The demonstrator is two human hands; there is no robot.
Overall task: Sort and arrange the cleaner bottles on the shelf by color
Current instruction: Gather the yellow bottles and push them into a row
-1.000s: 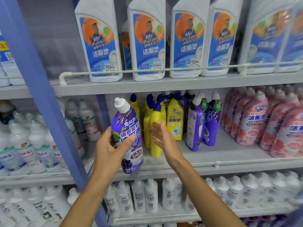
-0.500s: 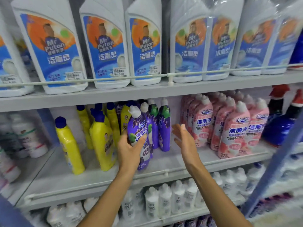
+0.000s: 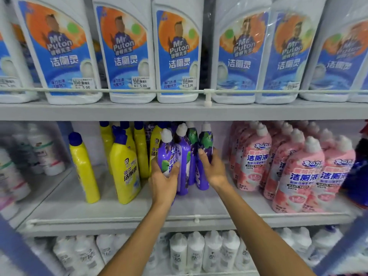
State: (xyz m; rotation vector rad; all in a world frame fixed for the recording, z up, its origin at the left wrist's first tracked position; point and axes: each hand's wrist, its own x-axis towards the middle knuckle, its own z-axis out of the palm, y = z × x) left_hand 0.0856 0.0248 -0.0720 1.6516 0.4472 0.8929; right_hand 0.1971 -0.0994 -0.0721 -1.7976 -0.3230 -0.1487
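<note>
My left hand (image 3: 163,180) grips a purple cleaner bottle (image 3: 166,154) with a white cap, held upright at the front of the middle shelf (image 3: 111,208). It touches the other purple bottles (image 3: 184,156) standing behind it. My right hand (image 3: 212,168) wraps its fingers round the rightmost purple bottle (image 3: 205,142) in that group. Yellow bottles with blue caps (image 3: 124,166) stand to the left. One yellow bottle (image 3: 83,168) stands apart, further left. Pink bottles (image 3: 294,170) fill the right side.
Large white bottles with blue labels (image 3: 127,50) line the top shelf behind a thin rail (image 3: 207,92). Small white bottles (image 3: 195,251) fill the lower shelf. A low rail (image 3: 196,218) runs along the middle shelf's front edge. Blue shelf posts (image 3: 344,250) frame both lower corners.
My left hand carried the purple bottle rightwards and in against the purple group. My right hand moved from the air onto the rightmost purple bottle. The view panned right.
</note>
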